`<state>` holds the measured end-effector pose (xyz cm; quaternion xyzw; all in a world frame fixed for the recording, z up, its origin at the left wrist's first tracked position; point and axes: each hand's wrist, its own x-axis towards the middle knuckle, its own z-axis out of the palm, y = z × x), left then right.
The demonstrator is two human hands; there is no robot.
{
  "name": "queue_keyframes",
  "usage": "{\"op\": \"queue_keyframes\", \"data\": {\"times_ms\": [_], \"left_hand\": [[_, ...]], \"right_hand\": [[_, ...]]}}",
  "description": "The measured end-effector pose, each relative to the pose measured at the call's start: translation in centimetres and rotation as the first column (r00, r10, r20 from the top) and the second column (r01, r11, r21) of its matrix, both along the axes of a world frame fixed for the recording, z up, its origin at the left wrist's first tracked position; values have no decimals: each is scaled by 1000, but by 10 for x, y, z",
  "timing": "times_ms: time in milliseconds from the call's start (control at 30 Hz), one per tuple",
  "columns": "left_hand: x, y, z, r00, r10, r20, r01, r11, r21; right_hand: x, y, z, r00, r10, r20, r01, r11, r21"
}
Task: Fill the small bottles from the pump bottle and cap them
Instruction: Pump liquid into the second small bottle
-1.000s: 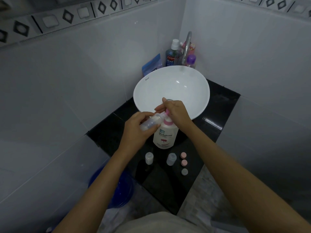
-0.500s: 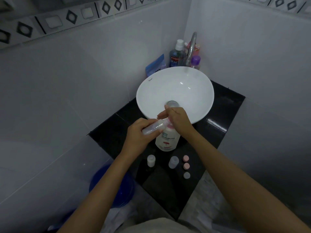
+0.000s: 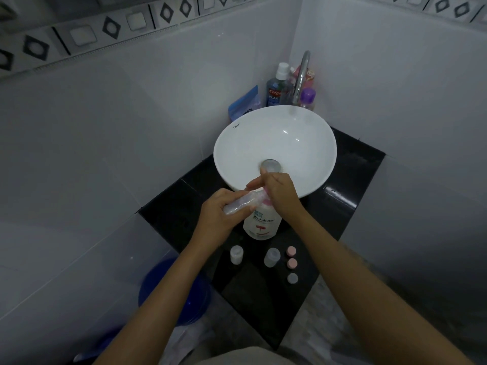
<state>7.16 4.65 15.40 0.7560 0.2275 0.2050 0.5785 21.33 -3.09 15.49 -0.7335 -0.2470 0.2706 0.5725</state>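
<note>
From my remote seat, a bathroom corner seen from above: at left, my left hand (image 3: 220, 216) curls around a small clear bottle (image 3: 242, 204), held tilted almost flat, its long axis running up and to the right so that its mouth points at the spout of the pump bottle (image 3: 262, 222). That white pump bottle stands upright on the black desk (image 3: 350, 180), just in front of the white basin (image 3: 274, 143). To the right, my right hand (image 3: 280, 189) lies on top of the pink pump head, fingers bent over it; the spout itself is hidden beneath them, so I cannot tell whether the small bottle's mouth meets it squarely. I judge this to be the filling step, and it turns on that mouth staying lined up under the spout, with the left hand the one to adjust. Nearer me on the desk stand two more small bottles (image 3: 236, 254), uncapped, and right of them three loose caps (image 3: 291, 263) in a row.
</note>
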Motion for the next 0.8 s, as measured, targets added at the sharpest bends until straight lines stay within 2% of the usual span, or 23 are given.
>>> {"op": "queue_keyframes", "data": {"times_ms": [100,300,433,533,700,800], "left_hand": [[-2,-1,-1,1000,-7,-20,6,1000,-22],[1,0,10,999,13,51,-10,998,-58],[2,-2,12,998,5,63,0,996,-89],[2,-3,7,999,12,40,-8,994,-113],[1,-2,-2,999,-13,-31,10,994,-105],[0,-1,2,1000,-11,-14,10,994,-107]], "right_hand": [[0,-1,-6,1000,1,17,-1,1000,-14],[7,-1,18,996,69,58,-68,998,-13],[1,-1,14,998,-61,-2,61,998,19],[0,1,10,999,-50,18,51,998,-48],[-2,0,-8,997,-73,38,74,997,-22],[0,-2,1,999,-18,33,19,999,-28]]}}
